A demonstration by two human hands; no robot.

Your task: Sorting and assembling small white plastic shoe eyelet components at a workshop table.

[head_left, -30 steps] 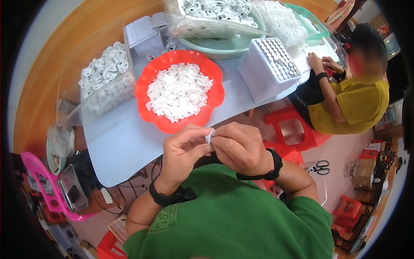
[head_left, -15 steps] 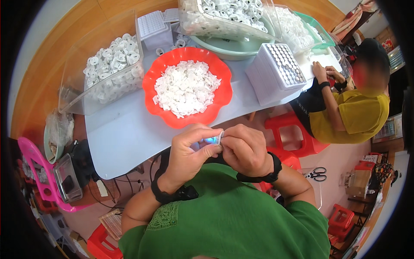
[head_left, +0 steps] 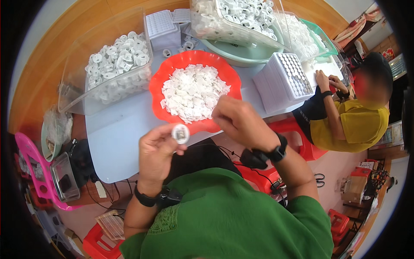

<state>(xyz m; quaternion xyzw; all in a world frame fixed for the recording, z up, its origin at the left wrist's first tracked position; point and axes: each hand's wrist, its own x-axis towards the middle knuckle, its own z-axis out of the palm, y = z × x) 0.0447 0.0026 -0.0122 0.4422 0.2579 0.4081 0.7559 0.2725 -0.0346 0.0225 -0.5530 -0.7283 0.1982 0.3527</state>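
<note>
My left hand [head_left: 158,149] pinches a round white plastic part [head_left: 180,134] by its edge, in front of the red bowl. A small metallic piece shows in the middle of that part's face. My right hand [head_left: 241,118] is over the near right side of the scalloped red bowl [head_left: 158,103], its fingers curled and pressed together downward. Whether anything sits between those fingertips is hidden. Small flat white plastic pieces [head_left: 194,93] are heaped in the bowl, just beside the right fingertips.
A clear bin [head_left: 73,97] of round white parts stands left of the bowl. Right of it rises a stack of white trays [head_left: 276,82]. A green basin [head_left: 237,58] with a clear bin above it is behind. A person in yellow [head_left: 345,125] works at the right.
My hands have moved apart. The left went left and down with the round part, now face up; the right went up to the bowl. The bluish glow between the hands is gone.
</note>
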